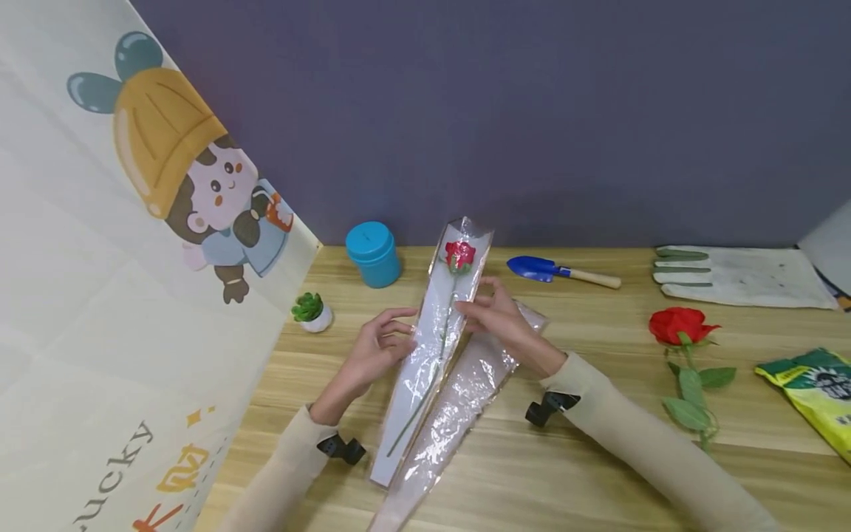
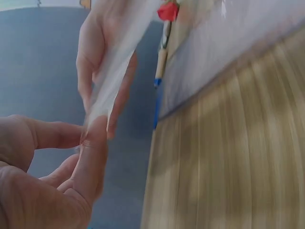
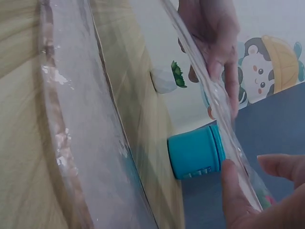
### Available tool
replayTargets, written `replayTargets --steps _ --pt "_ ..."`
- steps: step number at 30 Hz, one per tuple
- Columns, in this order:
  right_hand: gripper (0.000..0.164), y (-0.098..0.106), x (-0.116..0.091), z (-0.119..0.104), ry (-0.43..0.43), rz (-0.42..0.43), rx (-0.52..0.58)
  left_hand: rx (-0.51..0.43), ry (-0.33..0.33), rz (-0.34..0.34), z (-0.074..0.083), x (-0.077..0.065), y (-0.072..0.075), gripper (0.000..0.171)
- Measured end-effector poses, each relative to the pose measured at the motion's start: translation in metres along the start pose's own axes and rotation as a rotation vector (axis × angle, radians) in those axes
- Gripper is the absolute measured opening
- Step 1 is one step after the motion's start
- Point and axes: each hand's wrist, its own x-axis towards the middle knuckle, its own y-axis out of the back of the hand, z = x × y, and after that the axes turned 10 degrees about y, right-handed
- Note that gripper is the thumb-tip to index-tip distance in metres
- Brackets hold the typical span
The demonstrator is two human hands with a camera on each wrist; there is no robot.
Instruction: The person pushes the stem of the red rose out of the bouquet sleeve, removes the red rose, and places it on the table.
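A long clear flower sleeve (image 1: pixel 415 384) with a white backing is held up over the table, a red rose (image 1: pixel 460 255) on a thin green stem inside it. My left hand (image 1: pixel 375 347) pinches its left edge between thumb and fingers, seen close in the left wrist view. On the opposite edge, higher up near the bloom, my right hand (image 1: pixel 500 323) grips the sleeve; thumb and fingers sit on either side of it in the right wrist view. Beneath, a second sleeve (image 1: pixel 459 403), pinkish and flat, lies slantwise on the wooden table (image 1: pixel 558 480), partly covered by the first.
At the back left stand a blue lidded tub (image 1: pixel 372 255) and a small potted succulent (image 1: pixel 312 312). A blue trowel (image 1: pixel 561 272) lies behind my right hand. Farther right are white gloves (image 1: pixel 744 277), a loose red rose (image 1: pixel 685 325) with leaves, and a yellow-green packet (image 1: pixel 811 391).
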Motion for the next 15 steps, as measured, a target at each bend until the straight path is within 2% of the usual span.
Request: replayTargets --steps 3,7,10,15 --pt "0.076 0.003 -0.006 -0.003 0.029 0.047 -0.023 -0.022 -0.026 -0.014 0.004 0.0 -0.009 0.057" --pt "0.071 0.007 -0.011 -0.003 0.052 0.098 -0.003 -0.042 -0.05 -0.027 0.007 0.001 -0.02 0.056" --pt "0.065 0.011 -0.014 -0.001 0.048 0.12 0.009 -0.052 -0.056 -0.034 0.006 0.003 -0.027 0.057" --pt "0.067 0.018 -0.018 0.002 0.031 0.137 -0.033 -0.073 -0.042 -0.038 0.002 0.003 -0.037 0.058"
